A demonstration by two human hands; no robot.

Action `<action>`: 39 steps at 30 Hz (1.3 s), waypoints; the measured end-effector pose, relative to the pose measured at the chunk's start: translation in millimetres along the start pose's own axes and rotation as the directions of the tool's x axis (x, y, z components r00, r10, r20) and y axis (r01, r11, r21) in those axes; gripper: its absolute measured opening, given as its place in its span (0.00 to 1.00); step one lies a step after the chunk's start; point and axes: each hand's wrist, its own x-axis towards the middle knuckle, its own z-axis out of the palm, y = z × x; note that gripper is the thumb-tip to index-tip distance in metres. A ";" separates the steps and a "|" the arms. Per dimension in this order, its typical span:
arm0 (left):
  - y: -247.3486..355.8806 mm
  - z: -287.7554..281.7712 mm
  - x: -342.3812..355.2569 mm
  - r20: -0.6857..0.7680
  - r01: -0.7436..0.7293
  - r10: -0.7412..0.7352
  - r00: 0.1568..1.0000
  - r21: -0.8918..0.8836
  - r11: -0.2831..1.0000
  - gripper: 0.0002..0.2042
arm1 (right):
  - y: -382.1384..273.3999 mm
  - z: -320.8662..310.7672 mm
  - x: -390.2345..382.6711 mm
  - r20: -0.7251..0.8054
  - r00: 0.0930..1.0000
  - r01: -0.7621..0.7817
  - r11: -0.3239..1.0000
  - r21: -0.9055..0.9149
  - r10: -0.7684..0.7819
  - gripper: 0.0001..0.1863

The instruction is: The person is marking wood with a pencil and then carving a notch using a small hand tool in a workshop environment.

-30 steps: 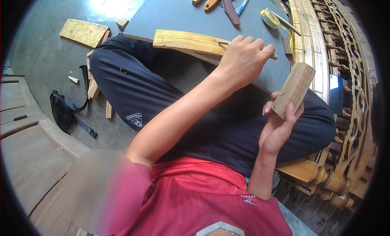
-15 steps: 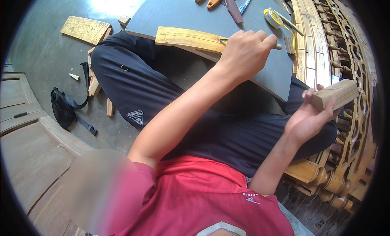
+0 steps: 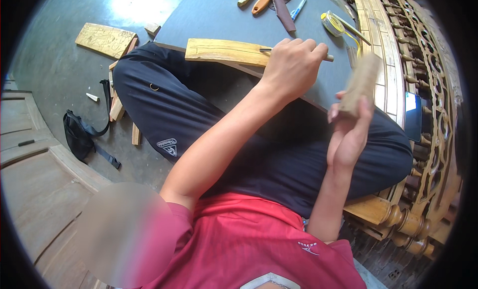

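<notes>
Pinched in my left hand (image 3: 293,66) is a chisel (image 3: 266,49), its thin metal tip resting on a long yellowish piece of wood (image 3: 224,49). The chisel's blunt end pokes out past my fist on the right, and its middle is hidden by my fingers. My right hand (image 3: 348,132) grips a rectangular wooden block (image 3: 362,87), raised near the chisel's blunt end but apart from it. The block is blurred by motion. A grey work board (image 3: 214,20) carries the yellowish wood along its near edge.
Beyond lie an orange-handled tool (image 3: 264,1), a brown rolled sheet (image 3: 284,15), a blue slim tool (image 3: 298,8) and a yellow tape roll (image 3: 332,23). A phone (image 3: 413,117) lies right, near carved railing (image 3: 433,65). Left are a marked plank (image 3: 105,40) and black bag (image 3: 79,132).
My right hand has swung the wooden block leftward and tipped it more upright, closer to the chisel. My left hand with the chisel has shifted slightly left along the wood.
</notes>
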 end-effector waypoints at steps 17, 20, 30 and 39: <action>-7.3 -1.9 0.4 0.012 0.032 -0.032 0.999 0.057 0.998 0.01 | 0.5 11.9 3.9 -0.145 0.989 0.014 0.997 0.075 -0.003 0.23; -8.7 -4.7 -2.0 -0.008 0.068 -0.067 0.998 0.109 0.992 0.01 | -1.9 4.5 15.6 0.053 0.997 -0.065 0.998 0.015 0.064 0.20; -9.6 -5.0 -3.1 -0.009 0.073 -0.073 0.997 0.146 0.986 0.02 | 1.5 12.3 9.8 0.117 0.984 -0.110 0.979 -0.171 0.131 0.24; -13.0 -12.2 -5.0 0.016 0.109 -0.116 0.993 0.231 0.967 0.02 | -0.5 12.7 9.9 0.140 0.977 -0.146 0.982 -0.122 0.162 0.24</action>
